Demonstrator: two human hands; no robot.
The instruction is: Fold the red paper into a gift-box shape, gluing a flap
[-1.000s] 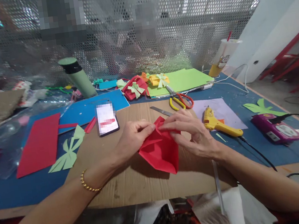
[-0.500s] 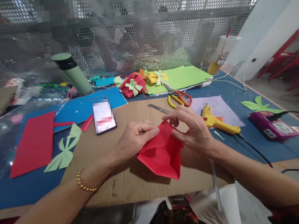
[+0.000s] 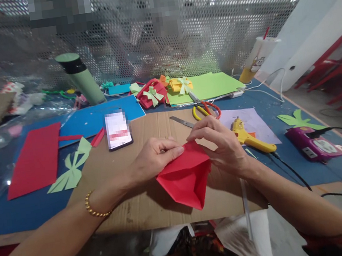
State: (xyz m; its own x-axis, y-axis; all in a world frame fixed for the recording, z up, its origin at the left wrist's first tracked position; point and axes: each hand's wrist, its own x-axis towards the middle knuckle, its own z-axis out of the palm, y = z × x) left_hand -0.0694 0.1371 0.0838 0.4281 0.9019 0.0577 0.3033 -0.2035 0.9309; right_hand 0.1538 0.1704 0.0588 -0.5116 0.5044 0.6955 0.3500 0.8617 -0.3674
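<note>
A folded red paper piece (image 3: pixel 186 180), its hollow side facing me, is held above the brown cardboard (image 3: pixel 128 211). My left hand (image 3: pixel 159 157) pinches its upper left edge between thumb and fingers. At the upper right edge, my right hand (image 3: pixel 220 144) has its fingers curled round the paper; its thumb is partly hidden behind the red flap. A metal blade (image 3: pixel 182 122) lies on the cardboard just beyond my hands, close to scissors (image 3: pixel 206 108) with yellow and red handles.
Left: phone (image 3: pixel 117 128), red sheet (image 3: pixel 35 160), pale green bow (image 3: pixel 71 170), green bottle (image 3: pixel 85 82). Right: yellow glue gun (image 3: pixel 251 137), purple power block (image 3: pixel 315 144) with cables, drink cup (image 3: pixel 256 60). Behind: red paper bag (image 3: pixel 154 93), green sheets (image 3: pixel 209 87).
The red paper's top flap now lies folded over towards me, covering more of the hollow. My right hand has shifted slightly, its thumb less visible. The whole view has moved a little.
</note>
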